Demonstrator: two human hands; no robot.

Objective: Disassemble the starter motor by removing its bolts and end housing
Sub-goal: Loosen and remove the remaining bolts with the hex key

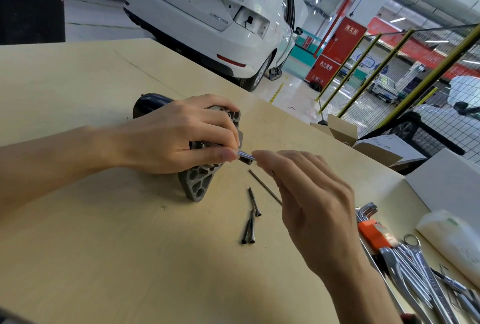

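Head view: the left hand [179, 134] grips the starter motor [193, 165] on the workbench [104, 245], pinching a small metal shaft [246, 155] whose long axis points toward 3 o'clock, where the right hand's [311, 201] relaxed fingertips [262, 159] touch its tip.

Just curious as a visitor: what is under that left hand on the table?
The starter motor lies under the left hand: its dark body and grey end housing show. The hand covers the motor's middle.
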